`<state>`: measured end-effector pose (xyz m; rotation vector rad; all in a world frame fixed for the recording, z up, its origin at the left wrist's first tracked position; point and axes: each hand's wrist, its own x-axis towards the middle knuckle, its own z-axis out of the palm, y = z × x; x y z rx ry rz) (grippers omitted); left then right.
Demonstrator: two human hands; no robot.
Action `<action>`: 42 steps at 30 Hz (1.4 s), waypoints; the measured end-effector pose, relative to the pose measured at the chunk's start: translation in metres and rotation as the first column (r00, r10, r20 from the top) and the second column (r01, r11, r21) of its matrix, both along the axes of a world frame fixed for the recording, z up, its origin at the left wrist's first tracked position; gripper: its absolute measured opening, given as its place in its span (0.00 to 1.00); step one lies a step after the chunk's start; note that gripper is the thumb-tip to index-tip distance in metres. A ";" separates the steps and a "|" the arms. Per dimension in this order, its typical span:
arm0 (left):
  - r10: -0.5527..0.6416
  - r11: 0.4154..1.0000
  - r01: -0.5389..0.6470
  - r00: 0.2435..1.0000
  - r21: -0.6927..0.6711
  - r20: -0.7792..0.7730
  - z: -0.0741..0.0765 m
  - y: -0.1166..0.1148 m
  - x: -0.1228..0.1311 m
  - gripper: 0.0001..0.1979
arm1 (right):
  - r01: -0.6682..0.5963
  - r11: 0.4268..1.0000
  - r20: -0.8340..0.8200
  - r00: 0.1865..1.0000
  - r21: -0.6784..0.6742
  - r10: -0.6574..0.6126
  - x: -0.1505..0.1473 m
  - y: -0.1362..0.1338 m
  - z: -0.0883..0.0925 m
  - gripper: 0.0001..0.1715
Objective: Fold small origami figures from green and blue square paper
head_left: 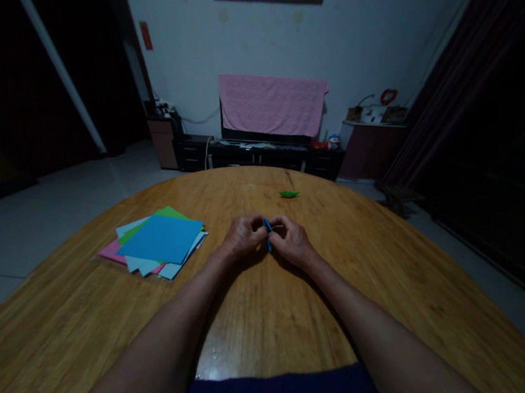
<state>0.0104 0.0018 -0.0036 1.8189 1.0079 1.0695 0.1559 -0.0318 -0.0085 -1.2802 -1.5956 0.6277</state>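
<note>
Between my two hands, just over the middle of the table, a small piece of folded blue paper (269, 241) stands on edge. My left hand (244, 234) pinches it from the left with thumb and fingers. From the right, my right hand (291, 240) grips the same paper, its thumb and forefinger closed on it. The fingers cover much of the paper, so its full folded form cannot be made out. Beyond my hands, a small folded green paper piece (289, 194) lies on the wood.
A fanned stack of coloured paper sheets (162, 237), blue on top, lies to the left on the round wooden table (268, 323). Past the table's far edge stand a low black cabinet (238, 156) and a screen draped with a pink cloth (273, 104).
</note>
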 end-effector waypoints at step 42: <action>0.347 0.930 -0.186 0.728 0.317 -0.591 -0.014 0.001 0.017 0.10 | 0.038 0.986 0.375 0.922 0.162 -0.097 0.007 0.004 -0.018 0.16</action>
